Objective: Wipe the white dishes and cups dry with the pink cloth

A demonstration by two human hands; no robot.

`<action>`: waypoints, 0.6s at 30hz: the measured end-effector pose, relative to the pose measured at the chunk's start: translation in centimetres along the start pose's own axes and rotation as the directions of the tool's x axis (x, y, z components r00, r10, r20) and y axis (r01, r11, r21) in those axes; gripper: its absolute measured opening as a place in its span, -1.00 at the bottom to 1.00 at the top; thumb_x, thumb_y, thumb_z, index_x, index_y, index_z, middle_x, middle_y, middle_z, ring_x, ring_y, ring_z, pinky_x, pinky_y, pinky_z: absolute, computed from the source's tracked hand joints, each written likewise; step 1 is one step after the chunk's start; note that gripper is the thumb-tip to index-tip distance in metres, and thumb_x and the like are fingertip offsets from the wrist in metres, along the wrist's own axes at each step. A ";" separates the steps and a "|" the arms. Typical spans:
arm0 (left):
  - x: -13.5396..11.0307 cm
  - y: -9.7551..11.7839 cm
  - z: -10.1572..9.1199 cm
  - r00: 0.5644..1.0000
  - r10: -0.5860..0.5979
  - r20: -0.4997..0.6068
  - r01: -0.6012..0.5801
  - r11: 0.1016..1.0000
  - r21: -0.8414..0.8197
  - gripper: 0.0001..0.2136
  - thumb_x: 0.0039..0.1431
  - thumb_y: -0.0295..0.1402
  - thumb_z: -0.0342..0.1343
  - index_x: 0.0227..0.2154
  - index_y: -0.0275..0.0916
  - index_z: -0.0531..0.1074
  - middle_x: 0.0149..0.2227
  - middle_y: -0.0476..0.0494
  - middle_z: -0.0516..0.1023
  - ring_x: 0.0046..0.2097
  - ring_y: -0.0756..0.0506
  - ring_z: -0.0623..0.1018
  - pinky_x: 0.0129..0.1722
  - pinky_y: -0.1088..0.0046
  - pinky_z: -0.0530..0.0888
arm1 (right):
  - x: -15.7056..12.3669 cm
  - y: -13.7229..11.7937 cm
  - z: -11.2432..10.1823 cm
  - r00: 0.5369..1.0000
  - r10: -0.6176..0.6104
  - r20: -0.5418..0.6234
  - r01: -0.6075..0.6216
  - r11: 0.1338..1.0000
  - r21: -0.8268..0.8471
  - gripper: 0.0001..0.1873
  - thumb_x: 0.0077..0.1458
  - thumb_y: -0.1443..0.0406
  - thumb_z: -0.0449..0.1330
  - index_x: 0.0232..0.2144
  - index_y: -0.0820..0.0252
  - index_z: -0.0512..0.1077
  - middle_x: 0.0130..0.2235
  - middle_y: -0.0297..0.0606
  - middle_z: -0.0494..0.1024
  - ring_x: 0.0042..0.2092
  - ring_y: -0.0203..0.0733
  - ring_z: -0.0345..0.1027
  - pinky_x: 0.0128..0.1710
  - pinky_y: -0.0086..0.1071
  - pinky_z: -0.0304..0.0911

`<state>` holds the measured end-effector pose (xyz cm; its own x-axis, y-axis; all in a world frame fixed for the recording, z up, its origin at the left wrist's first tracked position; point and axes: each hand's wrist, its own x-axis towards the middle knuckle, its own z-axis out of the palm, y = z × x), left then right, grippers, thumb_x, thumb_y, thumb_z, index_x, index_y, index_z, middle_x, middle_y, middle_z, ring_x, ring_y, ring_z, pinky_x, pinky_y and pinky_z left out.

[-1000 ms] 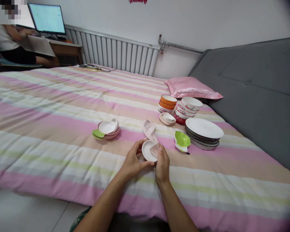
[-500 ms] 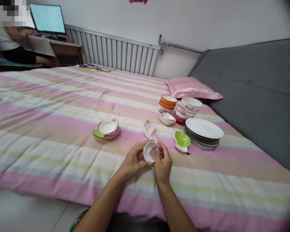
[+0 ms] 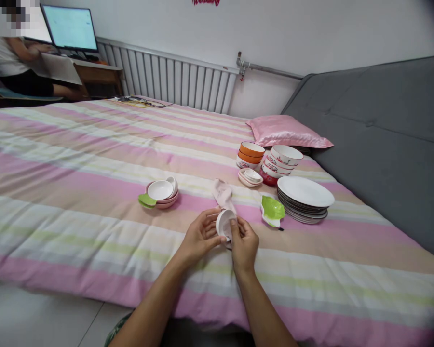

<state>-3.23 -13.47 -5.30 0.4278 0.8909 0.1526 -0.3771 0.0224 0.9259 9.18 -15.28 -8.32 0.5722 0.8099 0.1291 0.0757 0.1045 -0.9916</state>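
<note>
Between my hands, over the near part of the bed, is a small white bowl [image 3: 222, 225], tipped with its opening toward the right. My left hand [image 3: 199, 235] grips its rim with thumb and fingers. My right hand [image 3: 245, 243] wraps the other side, thumb inside the bowl, with a pale pink cloth [image 3: 223, 193] bunched under it. The rest of the cloth trails away across the bed. A green and white leaf-shaped dish [image 3: 273, 211] lies to the right of my right hand. Left of my hands sits a stack of small dishes [image 3: 161, 190], white, pink and green.
Stacked plates [image 3: 305, 192] stand at the right, with orange bowls [image 3: 251, 150], patterned bowls [image 3: 285, 156] and small pale dishes [image 3: 250, 177] behind. A pink pillow [image 3: 289, 131] lies against the grey headboard [image 3: 369, 111]. Cables [image 3: 141, 101] lie at the far edge; a person [image 3: 10, 62] sits at a desk.
The small white bowl has turned in my hands, its opening now facing more to the right. My right thumb has shifted slightly along its inside. The other dishes stay put.
</note>
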 end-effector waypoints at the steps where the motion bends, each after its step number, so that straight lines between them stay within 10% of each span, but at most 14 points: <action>1: 0.0 0.0 0.0 1.000 -0.006 -0.011 0.006 1.000 -0.013 -0.44 -0.20 -0.43 0.35 -0.06 -0.17 0.31 0.00 -0.24 0.43 0.01 -0.17 0.45 -0.03 0.26 0.40 | 0.1 0.1 0.0 1.000 0.018 0.006 -0.018 1.000 0.020 -0.53 -0.02 0.06 0.17 -0.17 0.32 0.45 -0.21 -0.05 0.58 -0.23 -0.07 0.47 -0.25 -0.30 0.34; 18: 0.1 0.7 0.2 0.999 -0.041 -0.003 0.041 0.993 0.110 -0.53 -0.06 -0.35 0.25 -0.02 -0.26 0.42 -0.11 -0.25 0.53 -0.10 -0.20 0.50 -0.15 0.27 0.46 | 0.2 0.3 0.0 0.994 0.086 -0.063 -0.076 0.986 0.149 -0.49 -0.08 0.08 0.22 -0.17 0.37 0.47 -0.21 -0.01 0.58 -0.23 -0.02 0.49 -0.25 -0.25 0.38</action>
<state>-3.26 -13.48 -4.60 0.4402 0.8907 0.1134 -0.2666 0.0091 0.9638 9.35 -15.05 -8.62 0.6272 0.7776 0.0433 -0.0900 0.1276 -0.9877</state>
